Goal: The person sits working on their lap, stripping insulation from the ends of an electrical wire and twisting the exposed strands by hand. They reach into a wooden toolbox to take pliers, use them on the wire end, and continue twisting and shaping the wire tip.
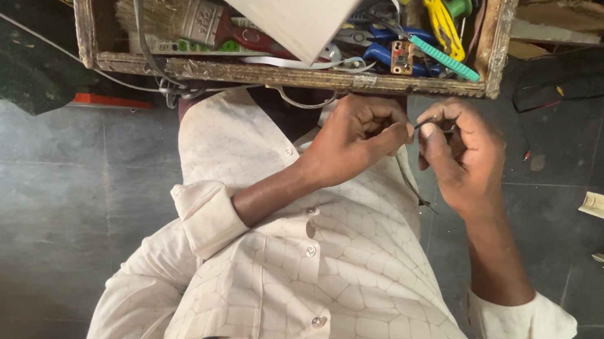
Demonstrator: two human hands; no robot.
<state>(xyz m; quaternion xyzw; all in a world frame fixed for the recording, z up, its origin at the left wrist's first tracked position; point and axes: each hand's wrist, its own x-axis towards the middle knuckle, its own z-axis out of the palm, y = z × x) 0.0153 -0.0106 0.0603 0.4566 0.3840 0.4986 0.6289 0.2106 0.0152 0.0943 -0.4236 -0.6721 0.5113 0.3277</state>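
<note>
Dark grey tiled floor (5, 208), with a wooden toolbox (285, 80) close in front, crowded with tools. Possible trouble: losing the thin dark wire (424, 123) on that dark floor if the pinch loosens, or pricking a fingertip on its end. Left hand (352, 141) curled almost closed, right hand (465, 161) half closed. Both pinching the wire between thumb and forefinger, just below the toolbox edge.

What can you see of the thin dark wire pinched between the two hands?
The thin dark wire is a short, slender strand spanning the small gap between the left hand and right hand. Both pinch it at their fingertips, in front of the worn wooden toolbox edge. A fine dark strand trails down over the pale patterned shirt. Its material is unclear.
</note>
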